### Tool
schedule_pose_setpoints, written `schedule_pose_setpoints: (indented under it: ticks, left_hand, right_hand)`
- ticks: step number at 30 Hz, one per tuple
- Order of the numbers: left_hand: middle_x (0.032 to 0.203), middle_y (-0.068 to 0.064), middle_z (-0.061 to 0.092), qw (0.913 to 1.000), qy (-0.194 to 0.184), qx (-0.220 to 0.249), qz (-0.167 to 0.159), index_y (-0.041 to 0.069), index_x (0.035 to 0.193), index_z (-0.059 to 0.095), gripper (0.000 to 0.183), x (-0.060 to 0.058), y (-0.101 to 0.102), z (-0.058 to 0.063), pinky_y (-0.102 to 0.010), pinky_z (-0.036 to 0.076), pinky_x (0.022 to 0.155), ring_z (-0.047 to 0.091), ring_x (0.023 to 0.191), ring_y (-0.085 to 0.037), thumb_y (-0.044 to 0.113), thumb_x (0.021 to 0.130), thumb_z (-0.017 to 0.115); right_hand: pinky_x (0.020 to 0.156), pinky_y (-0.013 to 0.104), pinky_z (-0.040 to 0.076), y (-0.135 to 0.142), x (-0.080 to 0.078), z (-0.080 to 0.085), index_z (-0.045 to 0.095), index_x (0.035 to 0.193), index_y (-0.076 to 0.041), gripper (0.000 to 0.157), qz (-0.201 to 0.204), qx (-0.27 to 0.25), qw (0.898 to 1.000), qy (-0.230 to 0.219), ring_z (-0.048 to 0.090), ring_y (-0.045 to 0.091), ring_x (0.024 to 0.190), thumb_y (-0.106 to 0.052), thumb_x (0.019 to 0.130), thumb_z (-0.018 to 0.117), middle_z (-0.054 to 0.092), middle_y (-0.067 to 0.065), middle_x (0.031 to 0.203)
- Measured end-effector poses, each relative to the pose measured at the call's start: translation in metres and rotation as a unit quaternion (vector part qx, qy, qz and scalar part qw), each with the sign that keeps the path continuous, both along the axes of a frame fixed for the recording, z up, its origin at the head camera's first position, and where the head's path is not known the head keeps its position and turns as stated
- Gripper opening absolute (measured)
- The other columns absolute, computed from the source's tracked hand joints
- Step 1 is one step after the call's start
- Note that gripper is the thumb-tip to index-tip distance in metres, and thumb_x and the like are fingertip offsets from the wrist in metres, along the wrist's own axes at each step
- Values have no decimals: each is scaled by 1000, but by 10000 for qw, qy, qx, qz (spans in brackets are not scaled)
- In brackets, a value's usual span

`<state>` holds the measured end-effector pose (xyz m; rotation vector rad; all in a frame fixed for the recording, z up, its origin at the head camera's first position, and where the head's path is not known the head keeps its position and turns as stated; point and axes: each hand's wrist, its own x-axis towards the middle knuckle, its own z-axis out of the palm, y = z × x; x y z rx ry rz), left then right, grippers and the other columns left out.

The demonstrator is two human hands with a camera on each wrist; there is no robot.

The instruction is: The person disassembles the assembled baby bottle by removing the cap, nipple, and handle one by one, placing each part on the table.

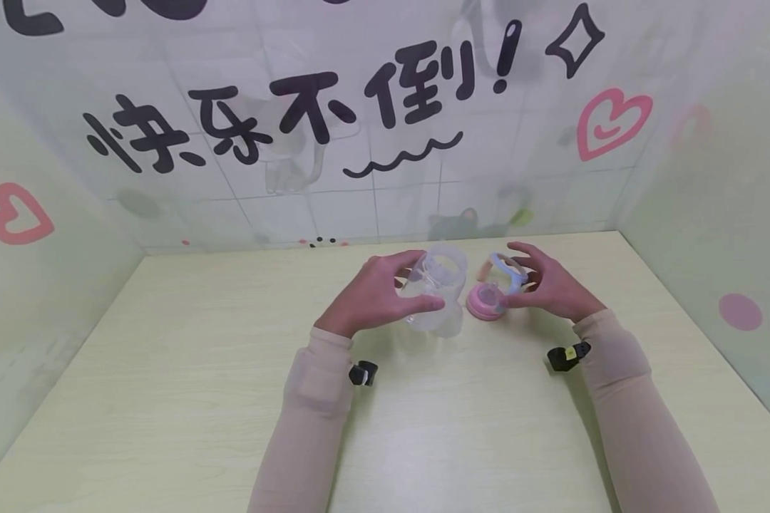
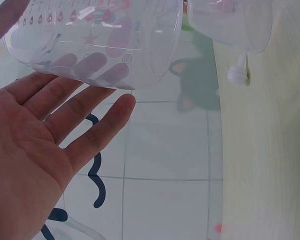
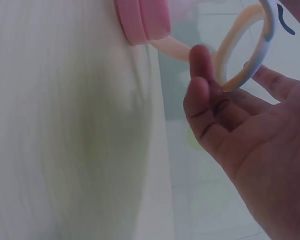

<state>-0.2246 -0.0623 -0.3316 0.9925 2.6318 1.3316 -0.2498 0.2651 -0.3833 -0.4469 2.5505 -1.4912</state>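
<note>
In the head view my left hand (image 1: 385,292) grips a clear baby bottle (image 1: 445,278), tilted and lifted off the table. Pink and red printed marks run along the bottle (image 2: 90,30) in the left wrist view, where the thumb and fingers lie on either side of it. My right hand (image 1: 548,285) pinches a pale blue and cream two-handled bottle grip (image 1: 510,267); one loop of that grip (image 3: 264,45) shows at the fingertips in the right wrist view. By the right thumb, a pink bottle collar with a clear teat (image 1: 484,305) rests on the table.
A translucent cup-shaped piece (image 1: 450,322) is beside the bottle, partly behind it. Close to it, the left wrist view has a small white knob (image 2: 238,75). The pale wooden table (image 1: 199,385) meets a printed back wall (image 1: 334,214) and side walls.
</note>
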Motion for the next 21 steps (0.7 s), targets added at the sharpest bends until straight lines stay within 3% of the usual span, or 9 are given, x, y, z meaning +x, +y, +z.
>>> schedule_pose_setpoints:
  ticks: [3, 21]
  left_hand:
    - [102, 11, 69, 10000, 5, -3, -7, 18, 132, 62, 58, 0, 0, 0, -31, 56, 80, 68, 95, -12, 42, 82, 80]
    - [99, 14, 69, 10000, -24, 39, -59, 20, 130, 63, 55, 1, 0, 0, -31, 55, 82, 67, 95, -9, 43, 82, 79]
  right_hand:
    - [77, 28, 53, 2, 0, -2, 24, 157, -17, 99, 51, 85, 9999, -61, 62, 31, 93, -16, 79, 84, 39, 21, 151]
    - [82, 35, 48, 4, -1, -6, 16, 159, -13, 103, 337, 616, 9968, -373, 61, 29, 94, -18, 81, 82, 38, 29, 149]
